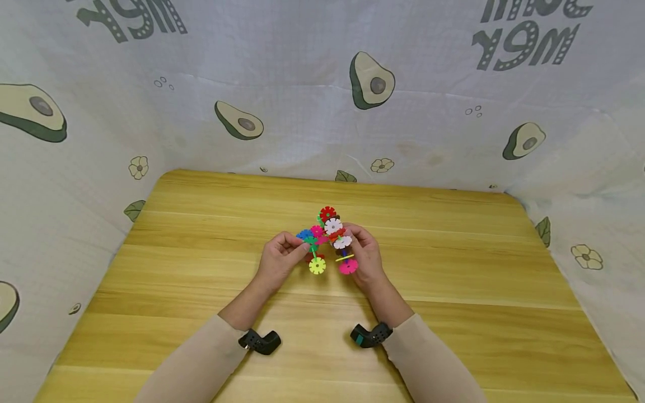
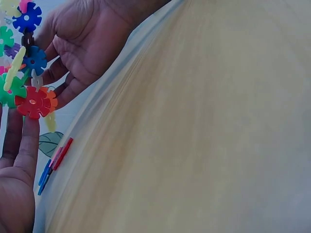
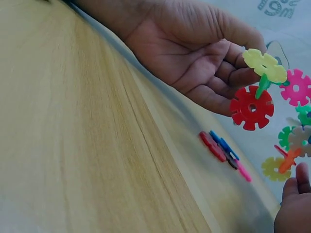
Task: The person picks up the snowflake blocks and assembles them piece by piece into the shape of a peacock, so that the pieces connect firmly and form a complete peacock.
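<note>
A multicoloured assembly of interlocking plastic snowflake discs [image 1: 333,226] is held up between both hands over the table. My left hand [image 1: 279,259] pinches its left side between thumb and fingers at a green disc [image 1: 311,243], with a yellow disc [image 1: 317,266] just below. My right hand [image 1: 367,256] grips the opposite side, beside white discs [image 1: 343,242] and a pink disc [image 1: 348,266]; its fingers are partly hidden behind the pieces. In the right wrist view, a red disc [image 3: 252,108] and a yellow disc [image 3: 265,66] sit by the left hand's fingers.
Both wrist views show a small edge-on group of red, blue, dark and pink discs [image 3: 212,146]; whether it joins the assembly I cannot tell. The wooden table [image 1: 453,268] meets an avocado-printed cloth [image 1: 302,67] behind. Black wrist devices [image 1: 260,341] sit on both wrists.
</note>
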The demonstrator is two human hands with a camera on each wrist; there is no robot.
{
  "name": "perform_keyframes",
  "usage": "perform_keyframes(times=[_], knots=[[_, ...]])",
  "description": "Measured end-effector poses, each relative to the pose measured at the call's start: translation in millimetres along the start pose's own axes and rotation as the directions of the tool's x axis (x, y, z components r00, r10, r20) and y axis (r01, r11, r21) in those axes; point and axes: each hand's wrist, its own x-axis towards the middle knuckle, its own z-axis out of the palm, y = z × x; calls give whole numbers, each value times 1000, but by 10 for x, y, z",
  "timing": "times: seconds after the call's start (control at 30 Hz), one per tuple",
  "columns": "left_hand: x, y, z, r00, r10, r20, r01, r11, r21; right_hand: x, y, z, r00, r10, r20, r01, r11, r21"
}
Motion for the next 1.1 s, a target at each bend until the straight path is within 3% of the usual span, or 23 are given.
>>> perform_keyframes(times=[0.33, 0.57, 0.93, 1.1], knots=[[-6, 3, -3, 1000, -10, 20, 11, 1000, -25, -6, -22, 17, 999, 36, -23, -37, 999, -30], [-4, -1, -2, 1000, -12, 5, 12, 1000, -5, -15, 2, 18, 999, -26, 26, 27, 999, -22], [-4, 16, 12, 1000, -10, -23, 10, 1000, 16, 1, 35, 16, 995, -90, 38, 94, 989, -112], [-2, 12, 7, 999, -9, -48, 13, 998, 67, 2, 52, 10, 992, -120, 40, 125, 979, -164]])
